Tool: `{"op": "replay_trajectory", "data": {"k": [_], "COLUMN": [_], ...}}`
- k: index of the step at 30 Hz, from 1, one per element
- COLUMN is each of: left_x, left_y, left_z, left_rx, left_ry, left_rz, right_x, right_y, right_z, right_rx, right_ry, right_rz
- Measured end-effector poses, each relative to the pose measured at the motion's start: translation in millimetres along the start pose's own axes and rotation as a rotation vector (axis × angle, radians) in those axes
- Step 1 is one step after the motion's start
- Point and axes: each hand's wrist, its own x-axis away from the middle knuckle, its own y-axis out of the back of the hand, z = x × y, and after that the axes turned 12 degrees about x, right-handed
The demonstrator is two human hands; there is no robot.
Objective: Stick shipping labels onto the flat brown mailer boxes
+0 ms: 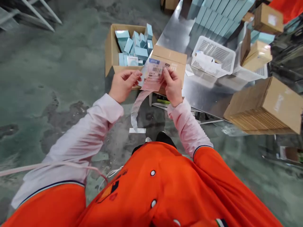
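Note:
Both my hands hold up a pink-and-white barcode label sheet (153,75). My left hand (123,84) pinches its left edge, and my right hand (172,86) grips its right side. A long curling strip of pale backing paper (137,107) hangs down from the sheet. Just beyond my hands stands an open cardboard box (113,47) full of loose pale-blue cartons (134,47). A closed brown carton (169,60) sits directly behind the sheet, partly hidden by it and my right hand.
To the right is a stainless-steel table (203,97) with white plastic baskets (213,56), rows of stacked pale-blue cartons (213,19), and a stack of flat cardboard (265,107). Below my arms is a worn green concrete floor (47,63) with a white paper scrap (137,130).

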Motion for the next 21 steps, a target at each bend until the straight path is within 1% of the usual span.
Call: {"op": "replay_trajectory", "data": {"k": [2, 3, 6, 8, 11, 13, 15, 17, 21], "left_x": [-1, -2, -12, -22, -42, -58, -75, -91, -113], "left_y": [8.0, 10.7, 14.0, 13.5, 10.0, 5.4, -1.4, -9.2, -23.1], "left_z": [10, 13, 14, 9, 6, 10, 17, 24, 33], "left_rx": [0.023, 0.023, -0.023, -0.047, 0.003, 0.065, 0.109, 0.130, 0.130], "left_ry": [0.043, 0.053, 0.074, 0.136, 0.277, 0.378, 0.464, 0.533, 0.632], "left_rz": [-0.023, -0.033, -0.054, -0.037, 0.026, 0.062, 0.087, 0.131, 0.297], "right_x": [-6, -8, -13, -15, -21, -30, -41, -52, -71], "right_y": [5, 7, 6, 6, 8, 13, 20, 28, 42], "right_z": [-8, -12, -17, -17, -16, -18, -21, -24, -20], "right_rx": [0.025, 0.036, 0.052, 0.060, 0.071, 0.060, 0.042, 0.042, 0.131], "right_ry": [-0.044, -0.068, -0.129, -0.160, -0.221, -0.283, -0.336, -0.352, -0.318], "right_rz": [-0.013, 0.004, 0.135, 0.241, 0.371, 0.416, 0.429, 0.433, 0.447]}}
